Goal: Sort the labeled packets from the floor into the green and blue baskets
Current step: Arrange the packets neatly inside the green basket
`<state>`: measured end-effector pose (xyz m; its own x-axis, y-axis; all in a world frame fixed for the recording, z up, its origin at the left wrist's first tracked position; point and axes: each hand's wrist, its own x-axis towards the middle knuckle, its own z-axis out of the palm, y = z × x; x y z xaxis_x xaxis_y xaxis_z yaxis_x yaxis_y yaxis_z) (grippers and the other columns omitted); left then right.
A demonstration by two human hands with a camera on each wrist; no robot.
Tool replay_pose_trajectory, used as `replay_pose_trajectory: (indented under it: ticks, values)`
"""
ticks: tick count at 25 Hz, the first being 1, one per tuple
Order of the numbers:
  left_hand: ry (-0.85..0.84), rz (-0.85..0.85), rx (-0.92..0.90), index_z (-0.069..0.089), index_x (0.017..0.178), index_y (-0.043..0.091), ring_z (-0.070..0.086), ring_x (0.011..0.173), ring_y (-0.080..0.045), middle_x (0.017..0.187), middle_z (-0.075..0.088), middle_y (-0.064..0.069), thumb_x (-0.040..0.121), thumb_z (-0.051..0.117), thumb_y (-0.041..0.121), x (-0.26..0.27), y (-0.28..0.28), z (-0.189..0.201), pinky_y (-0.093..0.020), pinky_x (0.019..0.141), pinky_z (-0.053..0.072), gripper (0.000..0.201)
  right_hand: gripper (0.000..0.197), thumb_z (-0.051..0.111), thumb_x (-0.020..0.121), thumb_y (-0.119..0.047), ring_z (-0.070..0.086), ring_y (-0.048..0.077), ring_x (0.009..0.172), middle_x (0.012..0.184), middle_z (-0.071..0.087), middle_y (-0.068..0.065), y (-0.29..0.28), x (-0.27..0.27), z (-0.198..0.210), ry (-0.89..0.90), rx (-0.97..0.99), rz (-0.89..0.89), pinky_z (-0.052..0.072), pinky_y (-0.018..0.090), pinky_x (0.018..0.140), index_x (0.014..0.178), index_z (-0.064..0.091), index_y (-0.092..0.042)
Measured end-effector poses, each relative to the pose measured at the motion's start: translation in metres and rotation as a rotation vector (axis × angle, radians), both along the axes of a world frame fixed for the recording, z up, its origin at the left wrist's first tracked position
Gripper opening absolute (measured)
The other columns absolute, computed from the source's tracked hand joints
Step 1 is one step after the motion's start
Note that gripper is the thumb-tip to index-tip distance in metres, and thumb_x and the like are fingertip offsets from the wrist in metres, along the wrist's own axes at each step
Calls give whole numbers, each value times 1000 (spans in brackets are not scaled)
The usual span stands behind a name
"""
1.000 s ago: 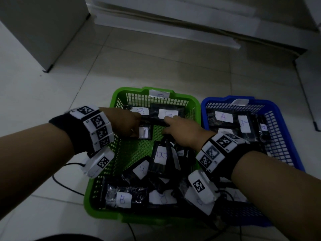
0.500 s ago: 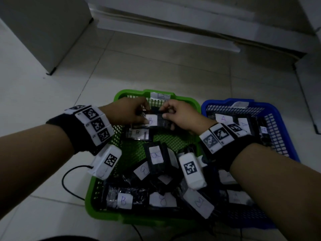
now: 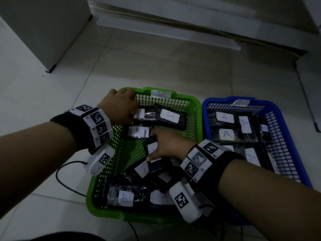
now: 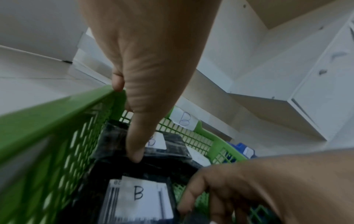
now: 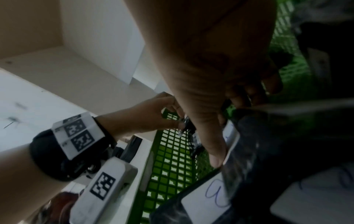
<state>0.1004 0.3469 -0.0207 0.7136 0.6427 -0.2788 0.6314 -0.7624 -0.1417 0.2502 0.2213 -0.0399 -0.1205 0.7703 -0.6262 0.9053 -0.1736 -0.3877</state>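
Packets marked B lie in the green basket (image 3: 194, 108), where we have just set one down at the far end. Our left hand (image 3: 121, 105) still pinches that packet (image 3: 145, 114); our right hand (image 3: 166, 146) has dropped back, fingers curled on another packet (image 3: 156, 164), tidying.

Indoor room, dim light; most likely a home or a plain office. Evidence: pale glazed floor tiles (image 3: 156, 66) with grout lines; white flat-panel cabinets (image 3: 43, 28) standing on the floor; light wood-toned shelving (image 4: 277, 106) with visible screw heads in the left wrist view. No signage or equipment to narrow it further.
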Motion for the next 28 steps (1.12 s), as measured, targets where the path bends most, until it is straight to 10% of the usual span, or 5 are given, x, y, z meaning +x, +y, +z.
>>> replay_pose_trajectory:
  ticks: [6,10,16,21,28]
  values:
    - [74,-24,82,46,124,21,50,114,-25,124,48,-6,82,55,49,7,-2,-6,-40,95,35,51,46,77,75,-16,60,22,94,102,61,6,7,12,12,419,47,-457,50,32,78,112,51,-16]
    - [82,14,74,50,125,21,47,117,-28,127,45,-11,89,49,43,10,-1,-1,-40,95,37,42,23,59,87,-5,53,9,75,85,55,-2,24,31,35,600,498,-634,43,18,67,104,49,-18]
    - [82,-149,-216,67,101,21,59,97,-21,108,62,-3,86,56,28,15,-5,6,-31,84,48,20,29,62,83,-2,58,19,92,107,64,7,16,39,10,119,523,-305,42,23,71,108,63,-18]
    - [273,-307,-514,65,118,29,56,106,-10,123,59,8,90,58,31,16,-16,-10,-20,85,40,29,23,53,87,-3,51,31,104,105,61,10,6,33,-10,-232,522,-86,46,34,73,104,64,-13]
    - [181,-270,-440,44,138,28,48,122,-19,145,37,3,91,55,33,10,-9,-16,-33,100,43,49,15,61,88,-26,54,23,81,94,55,7,-3,36,-11,-38,432,-133,44,29,66,92,63,-12]
